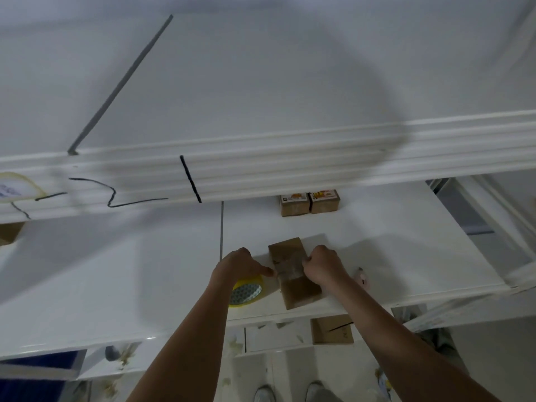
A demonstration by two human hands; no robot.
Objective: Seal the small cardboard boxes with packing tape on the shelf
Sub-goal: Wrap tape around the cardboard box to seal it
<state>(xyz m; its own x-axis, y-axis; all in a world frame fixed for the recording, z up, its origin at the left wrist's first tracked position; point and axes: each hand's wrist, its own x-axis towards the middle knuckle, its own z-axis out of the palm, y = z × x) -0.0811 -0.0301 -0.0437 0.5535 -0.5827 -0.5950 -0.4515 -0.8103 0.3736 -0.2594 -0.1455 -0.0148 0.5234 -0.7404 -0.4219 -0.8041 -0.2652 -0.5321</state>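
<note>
Bg stuff: pinkish object (362, 278) near the front edge, blurry so can't ID it, black scribbles (116, 195) on upper ledge, two grey shoes (290, 391) on floor below.

My head camera gives a dim, grey, flat picture. A broad soft shadow arcs across the white wall (261, 82) in the upper frame and over the shelf (116, 271). The upper shelf edge (290, 169) is motion-blurred, and lines bend near the frame's edges.
</note>
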